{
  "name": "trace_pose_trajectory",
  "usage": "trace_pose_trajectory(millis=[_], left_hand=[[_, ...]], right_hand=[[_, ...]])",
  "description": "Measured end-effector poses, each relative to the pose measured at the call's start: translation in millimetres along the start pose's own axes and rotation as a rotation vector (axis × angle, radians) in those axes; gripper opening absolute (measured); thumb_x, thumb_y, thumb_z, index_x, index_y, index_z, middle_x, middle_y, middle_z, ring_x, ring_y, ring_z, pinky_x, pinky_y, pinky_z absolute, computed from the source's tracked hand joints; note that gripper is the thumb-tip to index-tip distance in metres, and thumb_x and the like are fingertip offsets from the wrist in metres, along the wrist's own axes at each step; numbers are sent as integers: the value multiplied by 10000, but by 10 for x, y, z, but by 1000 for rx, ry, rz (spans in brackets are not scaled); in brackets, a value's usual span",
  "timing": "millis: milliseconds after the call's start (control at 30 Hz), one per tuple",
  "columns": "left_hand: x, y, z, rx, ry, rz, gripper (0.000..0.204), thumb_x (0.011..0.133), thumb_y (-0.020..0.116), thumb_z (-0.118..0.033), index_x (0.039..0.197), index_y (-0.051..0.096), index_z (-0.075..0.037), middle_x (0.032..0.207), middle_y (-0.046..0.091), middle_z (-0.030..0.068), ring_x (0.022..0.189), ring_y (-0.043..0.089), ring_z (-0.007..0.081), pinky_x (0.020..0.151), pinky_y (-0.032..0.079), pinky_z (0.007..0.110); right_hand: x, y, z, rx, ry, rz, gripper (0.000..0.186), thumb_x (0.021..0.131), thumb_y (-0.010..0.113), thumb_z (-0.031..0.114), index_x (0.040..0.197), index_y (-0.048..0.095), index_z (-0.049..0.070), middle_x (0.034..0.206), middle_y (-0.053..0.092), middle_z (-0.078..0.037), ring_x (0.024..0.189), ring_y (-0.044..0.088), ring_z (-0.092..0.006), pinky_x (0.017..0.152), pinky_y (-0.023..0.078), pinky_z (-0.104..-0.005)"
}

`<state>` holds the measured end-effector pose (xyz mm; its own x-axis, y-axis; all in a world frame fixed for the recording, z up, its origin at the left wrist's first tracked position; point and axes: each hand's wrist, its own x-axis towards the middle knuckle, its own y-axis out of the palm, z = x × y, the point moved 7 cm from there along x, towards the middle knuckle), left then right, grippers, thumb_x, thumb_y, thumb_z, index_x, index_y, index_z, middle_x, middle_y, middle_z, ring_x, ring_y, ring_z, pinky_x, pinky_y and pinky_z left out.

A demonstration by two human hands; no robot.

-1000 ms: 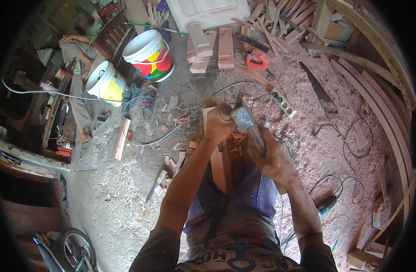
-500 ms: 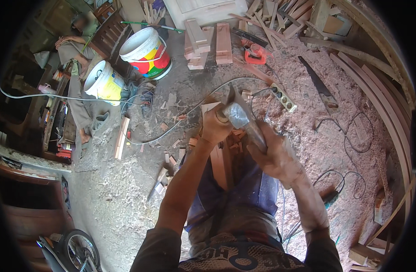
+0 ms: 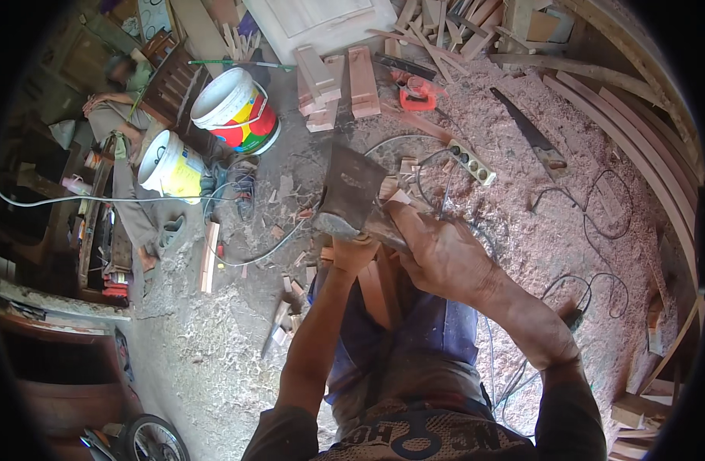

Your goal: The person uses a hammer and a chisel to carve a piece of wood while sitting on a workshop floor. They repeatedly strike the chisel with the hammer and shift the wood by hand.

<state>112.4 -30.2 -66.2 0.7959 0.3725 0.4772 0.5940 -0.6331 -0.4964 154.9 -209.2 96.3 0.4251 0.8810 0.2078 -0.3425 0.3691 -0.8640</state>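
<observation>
The right hand (image 3: 445, 257) clenches a grey steel hatchet (image 3: 351, 192), blade toward eleven o'clock; the left hand (image 3: 356, 252) grips a reddish wooden block (image 3: 383, 288).

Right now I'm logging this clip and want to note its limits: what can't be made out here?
- Head view: the axe handle is hidden inside the right hand.
- Head view: the wooden piece under the left hand; its top end is covered by both hands and the axe head.
- Head view: the bicycle wheel is cut off by the lower edge.
- Head view: the seated person at the left rim is too small and bent to read.
</observation>
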Motion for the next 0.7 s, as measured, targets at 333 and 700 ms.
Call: trace_pose_trajectory(millis=[333, 700], left_hand=[[-91, -113, 8, -74, -53, -26, 329, 778, 819, -197, 1049, 678, -77, 1012, 694, 90, 991, 671, 262, 866, 518, 409], [-90, 97, 3, 66, 21, -35, 331, 794, 809, -195, 1065, 661, -78, 987, 679, 94, 1001, 656, 282, 906, 498, 441]], right_hand=[[34, -4, 32, -50, -61, 8, 521, 859, 671, 131, 1322, 462, 12, 986, 686, -197, 818, 714, -370, 683, 597, -450], [9, 328, -197, -105, -12, 122, 483, 865, 649, 126, 1297, 458, 21, 975, 678, -218, 772, 708, -388, 661, 581, -481]])
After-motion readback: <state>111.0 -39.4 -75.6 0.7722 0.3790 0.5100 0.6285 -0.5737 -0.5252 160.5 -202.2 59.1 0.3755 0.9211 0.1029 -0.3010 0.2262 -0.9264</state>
